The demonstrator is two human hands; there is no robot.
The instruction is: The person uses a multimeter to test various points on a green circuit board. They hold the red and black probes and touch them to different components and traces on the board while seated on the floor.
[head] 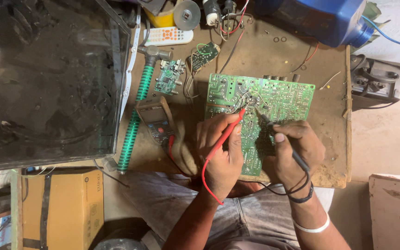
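Note:
A large green circuit board (283, 99) lies solder side up on the brown workbench (274, 55). My left hand (221, 150) grips a red test probe (228, 132), tip touching the board near its upper middle. My right hand (295, 150) pinches a black test probe (267, 122), its tip resting on the same cluster of solder joints. Both probe leads trail back toward my lap. A brown multimeter (153, 118) sits just left of my left hand.
A big dark flat screen panel (47, 78) fills the left side. A green-handled hammer (140, 102), a small green circuit board (168, 76), a white remote (167, 36), a blue container (325, 18), a black device (376, 81) and a yellow cardboard box (63, 203) surround the bench.

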